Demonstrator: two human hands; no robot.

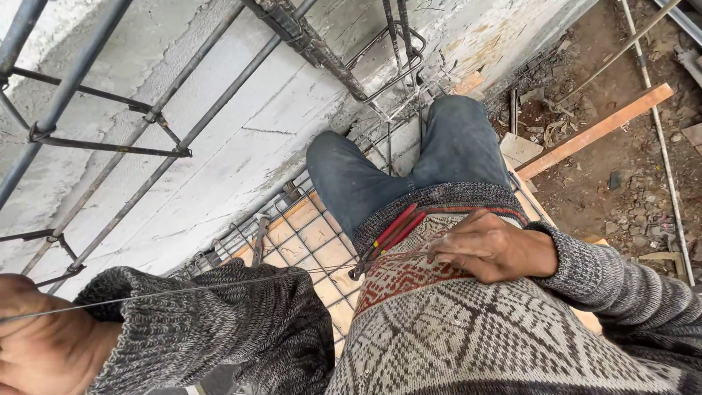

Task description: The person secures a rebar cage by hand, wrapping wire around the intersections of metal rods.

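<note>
The left hand point(33, 344) is gripping one end of a thin grey steel tie wire point(219, 287) at the lower left edge, fingers closed round it. The right hand point(490, 245) is pinching the wire's other end against the patterned grey-and-red knitted sweater point(453, 322), just beside red-handled pliers point(384, 241) tucked at the waist. The wire is stretching taut between both hands, above a rusty steel rebar mesh point(307, 234).

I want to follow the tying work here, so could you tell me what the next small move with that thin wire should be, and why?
Probably bring the left hand with the thin wire towards the rebar by the wall. The wire runs taut from the left hand to the right hand at the waist, where the red-handled pliers hang tucked, so neither wire nor tool is at the bars yet.
</note>
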